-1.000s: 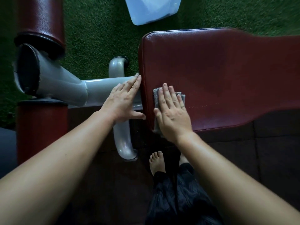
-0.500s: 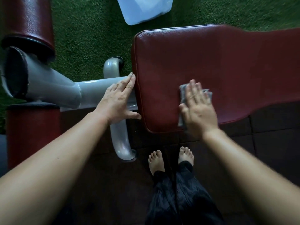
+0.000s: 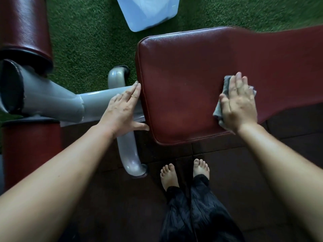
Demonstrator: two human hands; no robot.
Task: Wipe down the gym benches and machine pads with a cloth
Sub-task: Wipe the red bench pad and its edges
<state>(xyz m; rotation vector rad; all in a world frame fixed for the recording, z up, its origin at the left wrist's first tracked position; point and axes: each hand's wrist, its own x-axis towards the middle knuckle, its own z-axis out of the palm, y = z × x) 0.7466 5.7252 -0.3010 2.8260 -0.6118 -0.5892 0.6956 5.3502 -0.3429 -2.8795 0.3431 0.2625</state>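
Shifted rightward since the earlier frames: right hand and cloth, now near the pad's narrowing. Left to right: two maroon roller pads (image 3: pixel 26 27) on grey steel frame (image 3: pixel 57 102); left hand (image 3: pixel 122 110), grip spread flat, fingers straight against the bench pad's end. Maroon bench pad (image 3: pixel 183 84), seamed edge. Grey cloth (image 3: pixel 221 103) on its near edge, flattened beneath right hand (image 3: pixel 239 105), grip open-palmed, fingers together. Bare feet (image 3: pixel 185 172) on dark floor mats.
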